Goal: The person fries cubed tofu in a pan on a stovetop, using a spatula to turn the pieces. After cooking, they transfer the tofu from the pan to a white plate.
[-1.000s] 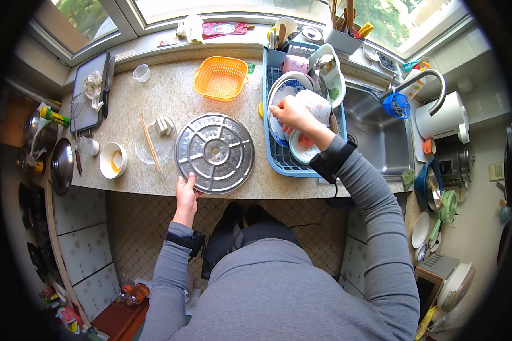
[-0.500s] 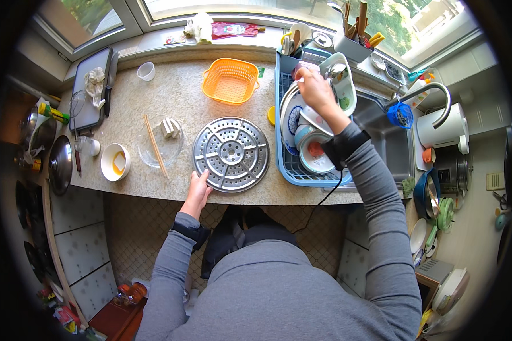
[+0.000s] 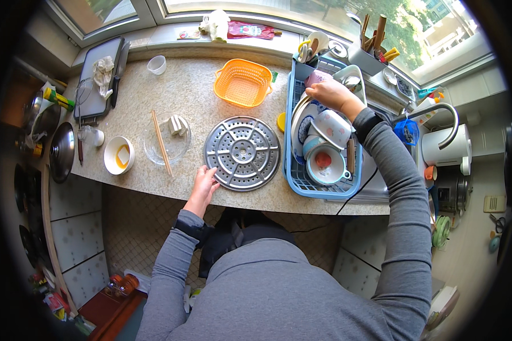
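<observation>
A round, perforated metal steamer rack (image 3: pixel 243 153) lies flat on the counter. At its near left rim is my left hand (image 3: pixel 202 188), fingers apart and fingertips by the edge, gripping nothing. My right hand (image 3: pixel 335 95) reaches over the far part of a blue dish rack (image 3: pixel 324 192), its fingers bent together beside a pink cup-like piece (image 3: pixel 317 78). What those fingers hold is hidden under the hand. Below the right wrist, a white patterned cup (image 3: pixel 331 128) leans above a light-blue-rimmed cup (image 3: pixel 325 166). Plates (image 3: pixel 302 122) stand along the left side of the dish rack.
Left of the steamer rack are a glass plate (image 3: pixel 156 156) with white blocks (image 3: pixel 178 124), chopsticks (image 3: pixel 161 142) and a white bowl (image 3: pixel 118 155). An orange basket (image 3: pixel 243 83) sits behind. A curved faucet (image 3: pixel 454 122) rises at right. A black cable (image 3: pixel 355 192) hangs over the counter edge.
The view has shifted, so the counter things appear farther right. My left fingers have drawn back to the steamer rack's edge. My right hand stays over the dish rack, and the patterned cup shows more.
</observation>
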Available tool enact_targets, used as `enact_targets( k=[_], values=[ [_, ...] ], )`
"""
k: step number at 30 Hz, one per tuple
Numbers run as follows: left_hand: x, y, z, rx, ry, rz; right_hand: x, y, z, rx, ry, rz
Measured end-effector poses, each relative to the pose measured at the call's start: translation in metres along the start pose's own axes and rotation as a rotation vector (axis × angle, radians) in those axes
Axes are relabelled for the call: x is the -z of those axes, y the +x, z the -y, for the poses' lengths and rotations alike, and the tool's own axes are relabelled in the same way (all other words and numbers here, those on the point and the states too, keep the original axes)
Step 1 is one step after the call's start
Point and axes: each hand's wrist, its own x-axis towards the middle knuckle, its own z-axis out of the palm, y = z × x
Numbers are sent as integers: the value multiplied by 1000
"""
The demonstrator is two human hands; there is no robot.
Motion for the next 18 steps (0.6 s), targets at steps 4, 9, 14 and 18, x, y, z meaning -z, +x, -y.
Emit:
enact_targets(
  k=[4, 9, 14, 18],
  values=[
    [-3, -4, -3, 3, 37, -21, 1, 5, -8, 156, -30, -5],
    [-4, -12, -6, -12, 38, -31, -3, 17, 1, 175, -107, 220],
    [2, -17, -7, -48, 23, -57, 13, 5, -9, 156, -63, 175],
    [2, -17, -4, -74, 29, -28, 34, -14, -29, 128, -147, 50]
  ],
)
